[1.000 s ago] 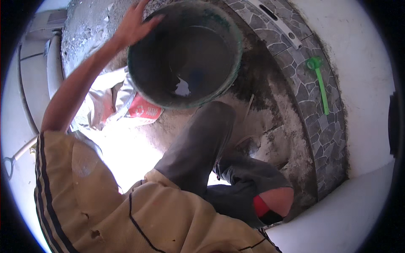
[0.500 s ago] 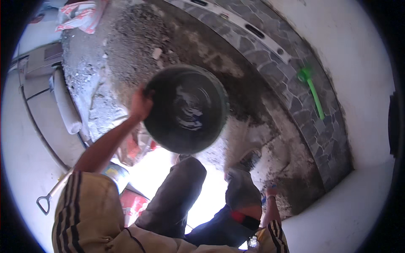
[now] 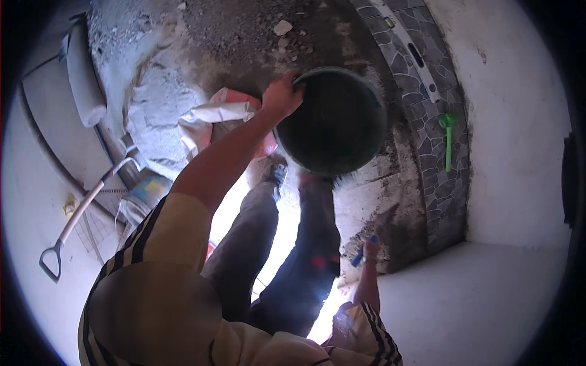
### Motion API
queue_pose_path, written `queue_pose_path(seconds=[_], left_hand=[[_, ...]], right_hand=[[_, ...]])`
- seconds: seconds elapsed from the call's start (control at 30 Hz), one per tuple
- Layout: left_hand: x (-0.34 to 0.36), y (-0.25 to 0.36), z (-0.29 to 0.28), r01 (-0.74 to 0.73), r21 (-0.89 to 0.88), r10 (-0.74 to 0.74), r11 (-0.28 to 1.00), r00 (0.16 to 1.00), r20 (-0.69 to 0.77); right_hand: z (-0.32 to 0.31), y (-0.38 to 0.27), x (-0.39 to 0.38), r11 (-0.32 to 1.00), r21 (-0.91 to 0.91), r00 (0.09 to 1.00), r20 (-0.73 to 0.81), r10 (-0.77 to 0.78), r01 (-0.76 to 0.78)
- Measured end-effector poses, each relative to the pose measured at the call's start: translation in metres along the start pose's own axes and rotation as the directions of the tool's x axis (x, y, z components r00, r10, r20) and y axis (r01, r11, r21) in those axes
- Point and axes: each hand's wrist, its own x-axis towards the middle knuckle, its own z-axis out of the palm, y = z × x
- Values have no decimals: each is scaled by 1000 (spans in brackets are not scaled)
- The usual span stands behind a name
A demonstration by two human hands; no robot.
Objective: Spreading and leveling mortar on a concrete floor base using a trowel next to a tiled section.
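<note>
Round tub, no long axis, lies just right of left grip, clasped by it; right grip, farther off, clenches blue object, perhaps a handle.

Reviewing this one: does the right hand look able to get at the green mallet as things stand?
Probably not straight away: the right hand is holding a blue object, though nothing visible blocks the way to the green mallet on the patterned tiles.

Dk-grn tub, brt-grn mallet, gry stone-pattern tiles
</note>
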Motion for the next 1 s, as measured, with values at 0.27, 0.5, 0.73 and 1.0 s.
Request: queue_pose_path(seconds=[0.27,0.5,0.73,1.0], left_hand=[[24,-35,9,-77,-76,75,994,997,-33],[-3,-1,-7,21,-52,-19,998,999,46],[3,-3,1,78,238,-87,968,996,27],[6,4,-10,140,286,-176,948,979,106]], right_hand=[[-5,-187,-44,900,431,978,205,-23,-69],[-4,-213,-57,699,537,866,429,256,-473],[3,-217,-27,437,753,869,452,201,-492],[-41,-348,26,-22,855,850,512,-122,-518]])
